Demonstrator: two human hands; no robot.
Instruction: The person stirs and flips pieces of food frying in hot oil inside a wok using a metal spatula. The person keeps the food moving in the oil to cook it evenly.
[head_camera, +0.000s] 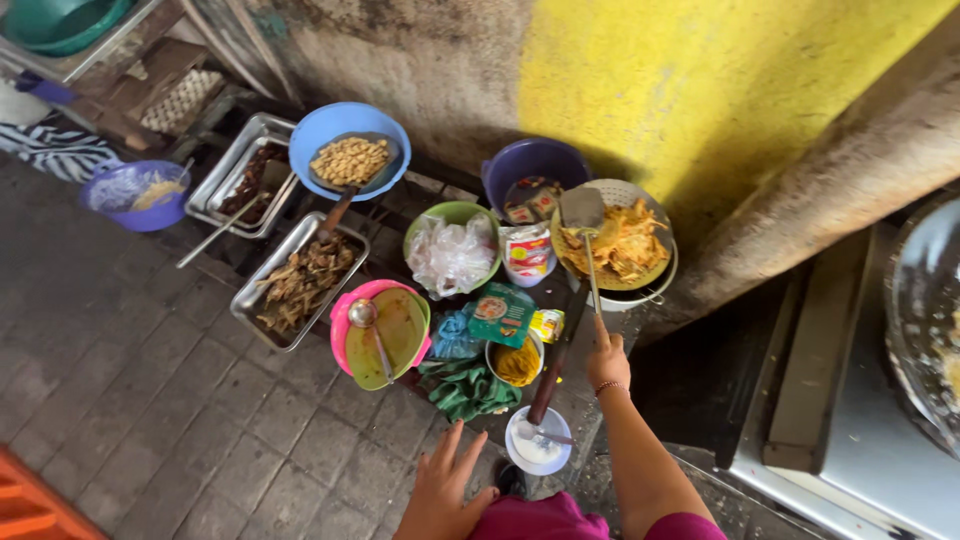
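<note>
Right hand (606, 362): closed around the handle of a metal spatula (583, 212), arm stretched forward.
Spatula: its flat blade rests at the near-left edge of the colander (655, 283), just above the fried food.
Colander: round, pale, holds golden-yellow fried pieces (625, 248) heaped across it.
Left hand (441, 492): empty, fingers spread wide, hovering low near the person's body, touching nothing.
Blue bowl (325, 125): carries a flat skimmer loaded with small tan fried bits (350, 160).
Purple bucket (535, 160): behind the colander, with small packets inside.
Green bowl (455, 212): filled with crumpled clear plastic bags (452, 255).
Pink bowl (372, 292): holds a yellow-green batter, with a metal ladle (366, 322) standing in it.
Steel tray (262, 300): rectangular, filled with brown fried strips (305, 278).
2 nested steel trays (232, 165): further back, holding dark pieces.
Small cup (517, 362): holds yellow-orange paste, just beside a green cloth (468, 388).
White tub (538, 450): nearest the person, white contents and a spoon inside.
Purple basin (135, 195): far left, lined with plastic, some pale shreds in it.
Wok (925, 310): at the right edge, partly cut off.
</note>
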